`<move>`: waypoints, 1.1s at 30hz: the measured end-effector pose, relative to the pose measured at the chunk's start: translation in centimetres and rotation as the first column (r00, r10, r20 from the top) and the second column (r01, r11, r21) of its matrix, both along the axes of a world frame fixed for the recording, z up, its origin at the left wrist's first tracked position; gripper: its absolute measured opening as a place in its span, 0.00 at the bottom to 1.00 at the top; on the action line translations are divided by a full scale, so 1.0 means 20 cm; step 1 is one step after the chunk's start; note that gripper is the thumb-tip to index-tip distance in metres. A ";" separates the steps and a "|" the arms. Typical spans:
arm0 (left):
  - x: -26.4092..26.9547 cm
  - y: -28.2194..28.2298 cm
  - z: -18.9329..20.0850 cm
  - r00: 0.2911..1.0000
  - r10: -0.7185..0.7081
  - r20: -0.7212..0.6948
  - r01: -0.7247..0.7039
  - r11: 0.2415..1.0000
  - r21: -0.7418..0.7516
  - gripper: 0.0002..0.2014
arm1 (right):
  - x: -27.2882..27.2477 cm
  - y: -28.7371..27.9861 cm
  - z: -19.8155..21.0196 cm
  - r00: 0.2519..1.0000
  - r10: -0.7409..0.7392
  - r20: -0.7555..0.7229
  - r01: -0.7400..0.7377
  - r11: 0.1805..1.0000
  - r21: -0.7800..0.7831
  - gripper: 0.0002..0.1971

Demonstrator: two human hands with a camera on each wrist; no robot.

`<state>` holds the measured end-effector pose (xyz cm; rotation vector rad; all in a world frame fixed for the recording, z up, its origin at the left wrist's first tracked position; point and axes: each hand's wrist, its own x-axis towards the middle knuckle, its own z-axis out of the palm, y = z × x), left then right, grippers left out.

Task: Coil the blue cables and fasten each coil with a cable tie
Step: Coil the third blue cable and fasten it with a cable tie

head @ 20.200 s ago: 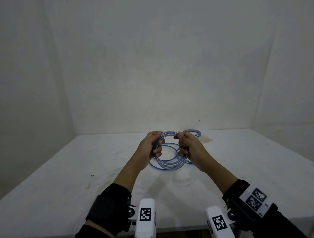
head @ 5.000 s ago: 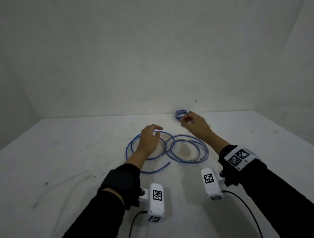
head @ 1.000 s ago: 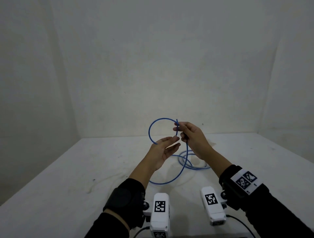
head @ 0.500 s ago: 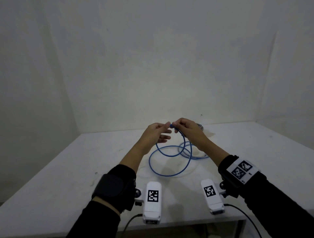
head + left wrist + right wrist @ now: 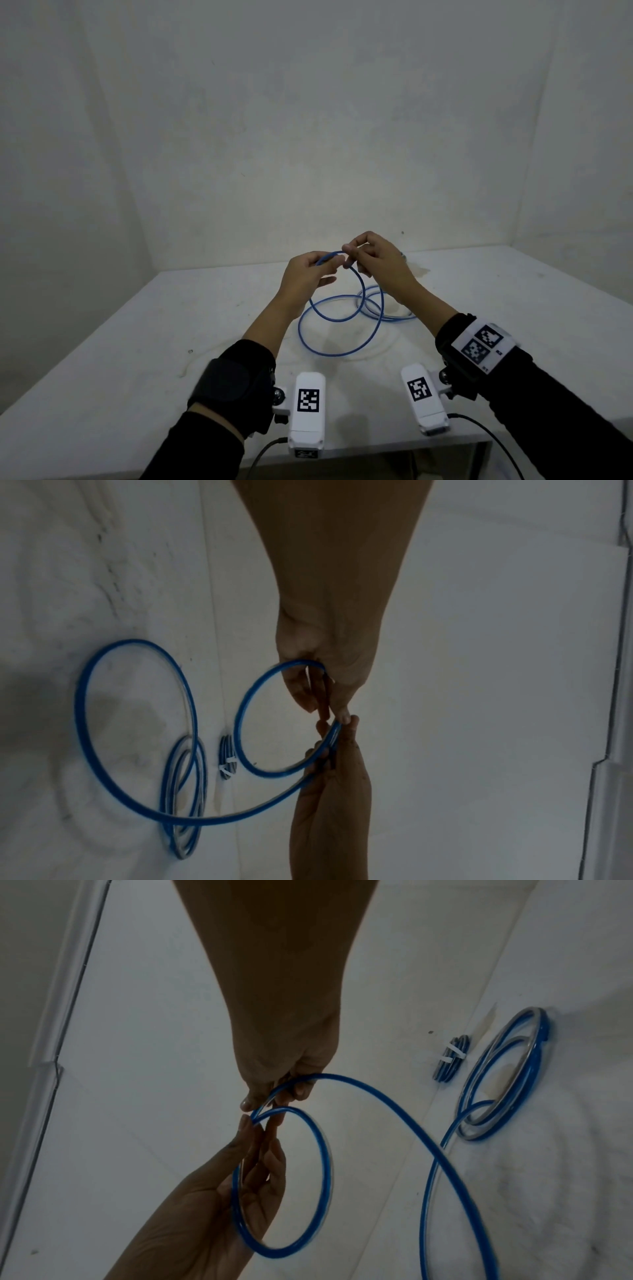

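Observation:
A blue cable (image 5: pixel 342 353) rises from the white table (image 5: pixel 154 359) into one small loop (image 5: pixel 246 712) held up between my hands. My left hand (image 5: pixel 329 263) pinches the top of that loop between thumb and fingers, and in the right wrist view the loop (image 5: pixel 322 1164) runs across its palm. My right hand (image 5: pixel 349 253) pinches the same cable right beside it, fingertips nearly touching the left ones. The rest of the cable lies in loose rings (image 5: pixel 507 1074) on the table under my right forearm. A small finished coil (image 5: pixel 452 1058) with a white tie lies beyond them.
Pale walls close the table at the back and on both sides. The table's front edge (image 5: pixel 376 448) runs just under my wrists. In the left wrist view the tied coil (image 5: pixel 227 758) lies next to the loose rings (image 5: pixel 185 791).
A second ago my left hand lay open, palm up, under a loop raised by my right hand. Both hands now pinch the loop's top together, held lower.

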<state>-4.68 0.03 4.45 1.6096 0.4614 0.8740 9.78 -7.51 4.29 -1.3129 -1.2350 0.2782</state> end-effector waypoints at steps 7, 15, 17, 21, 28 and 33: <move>0.02 0.01 -0.01 0.996 0.051 0.070 -0.047 0.997 -0.064 0.06 | 0.00 -0.02 0.00 0.997 0.059 -0.058 -0.069 0.980 -0.187 0.18; 0.01 0.01 0.00 0.988 -0.034 0.149 0.049 0.994 -0.101 0.08 | -0.01 -0.02 0.01 0.967 0.126 -0.220 -0.170 0.967 -0.192 0.15; 0.00 0.02 0.03 0.994 -0.047 0.103 0.066 0.980 -0.187 0.07 | 0.00 -0.02 0.01 0.981 0.124 -0.149 -0.151 0.971 -0.186 0.14; -0.09 0.04 0.11 0.930 -0.332 -0.156 0.266 0.903 -0.338 0.12 | 0.00 -0.03 0.02 0.978 0.200 -0.049 -0.206 0.954 -0.219 0.14; -0.12 0.07 0.12 0.919 -0.373 -0.127 0.316 0.891 -0.325 0.14 | 0.00 -0.04 0.02 0.959 0.273 -0.080 -0.283 0.942 -0.178 0.14; -0.16 0.08 0.12 0.936 -0.351 -0.011 0.321 0.868 -0.379 0.12 | 0.04 -0.06 0.00 0.962 0.255 -0.095 -0.270 0.940 -0.210 0.18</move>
